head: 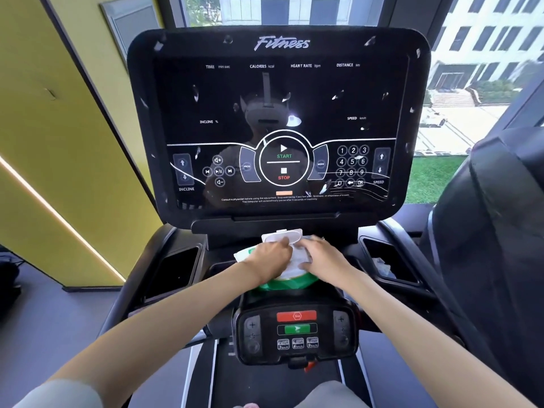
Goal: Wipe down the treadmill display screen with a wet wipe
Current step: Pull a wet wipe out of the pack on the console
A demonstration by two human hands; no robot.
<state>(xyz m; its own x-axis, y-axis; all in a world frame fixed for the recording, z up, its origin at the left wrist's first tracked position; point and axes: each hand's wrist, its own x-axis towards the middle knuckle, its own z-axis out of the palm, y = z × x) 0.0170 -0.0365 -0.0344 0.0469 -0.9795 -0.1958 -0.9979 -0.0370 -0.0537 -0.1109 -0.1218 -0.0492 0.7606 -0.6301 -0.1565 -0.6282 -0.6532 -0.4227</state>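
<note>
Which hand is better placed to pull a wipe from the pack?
Likely left: the left hand curls at the wipe pack opening under the flipped lid; the right hand rests across it.

Both arms are bare from the left hand point(269, 256) and the right hand point(322, 257) back past the elbows. Well behind the left hand, a light grey short sleeve point(59, 396) covers the upper arm. Behind the right hand, more grey cloth point(332, 394) shows, garment unclear.
</note>
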